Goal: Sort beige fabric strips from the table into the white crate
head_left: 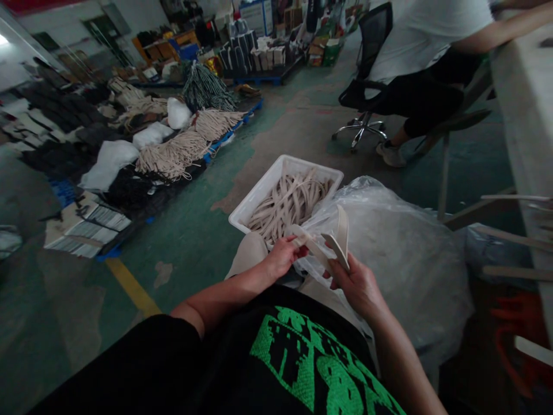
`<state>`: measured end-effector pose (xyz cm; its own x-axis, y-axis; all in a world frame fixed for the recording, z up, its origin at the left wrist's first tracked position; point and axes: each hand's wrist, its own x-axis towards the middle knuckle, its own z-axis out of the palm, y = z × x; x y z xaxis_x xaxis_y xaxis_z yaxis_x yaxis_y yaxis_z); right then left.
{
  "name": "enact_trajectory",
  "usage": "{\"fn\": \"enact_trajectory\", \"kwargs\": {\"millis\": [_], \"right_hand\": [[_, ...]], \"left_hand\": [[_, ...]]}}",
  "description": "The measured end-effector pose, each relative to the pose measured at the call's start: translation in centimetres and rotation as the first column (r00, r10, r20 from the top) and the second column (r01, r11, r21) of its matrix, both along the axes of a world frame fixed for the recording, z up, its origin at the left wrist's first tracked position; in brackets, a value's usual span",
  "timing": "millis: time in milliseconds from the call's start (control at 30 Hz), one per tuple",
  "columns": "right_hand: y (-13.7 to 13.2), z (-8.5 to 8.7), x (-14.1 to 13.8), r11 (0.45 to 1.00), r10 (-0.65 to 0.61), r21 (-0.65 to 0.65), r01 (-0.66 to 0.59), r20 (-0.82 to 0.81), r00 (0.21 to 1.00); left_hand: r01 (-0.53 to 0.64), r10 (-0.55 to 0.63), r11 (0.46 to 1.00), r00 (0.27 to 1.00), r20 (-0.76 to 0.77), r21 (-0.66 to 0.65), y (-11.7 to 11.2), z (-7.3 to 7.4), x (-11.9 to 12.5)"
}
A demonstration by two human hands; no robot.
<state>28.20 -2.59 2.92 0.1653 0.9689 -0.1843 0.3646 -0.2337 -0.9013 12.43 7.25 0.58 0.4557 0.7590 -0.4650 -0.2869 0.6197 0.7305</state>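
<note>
The green print [302, 351] on your black shirt cannot be read as letters. Your left hand [283, 256] has its fingers closed on one end of the beige strap [342, 233]. Your right hand [356, 282] pinches the other part, where the strap folds upward. You hold it over your lap, just before the white crate [276, 178] of similar straps. The plastic bag [401, 242] hides its contents, and the seated person [427, 40] is cut off at the top edge.
</note>
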Motion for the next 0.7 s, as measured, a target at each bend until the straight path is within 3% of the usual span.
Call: {"fn": "enact_trajectory", "kwargs": {"millis": [67, 233, 433, 600, 700], "right_hand": [[-0.3, -0.2, 0.1, 1.000, 0.006, -0.021, -0.006, 0.016, 1.000], [0.5, -0.9, -0.4, 0.999, -0.033, 0.026, 0.032, 0.023, 0.999], [-0.3, -1.0, 0.0, 1.000, -0.001, -0.003, 0.001, -0.023, 1.000], [0.5, -1.6, -0.5, 0.999, -0.038, 0.011, 0.039, -0.060, 0.997], [1.1, -2.0, -0.4, 0.992, -0.126, 0.006, 0.128, -0.151, 0.980]], "left_hand": [[-0.018, 0.018, 1.000, 0.999, -0.030, -0.003, 0.3, -0.2, -0.4], [0.172, -0.173, 0.985, 0.985, 0.019, 0.023, -1.1, -0.5, 0.2], [0.082, -0.079, 0.996, 0.994, -0.073, 0.046, -0.2, 0.1, -0.4], [0.256, -0.252, 0.963, 0.966, -0.057, 0.089, -1.7, 0.4, 0.1], [0.310, -0.290, 0.945, 0.941, -0.174, 0.101, 0.4, 1.0, 1.0]]}}
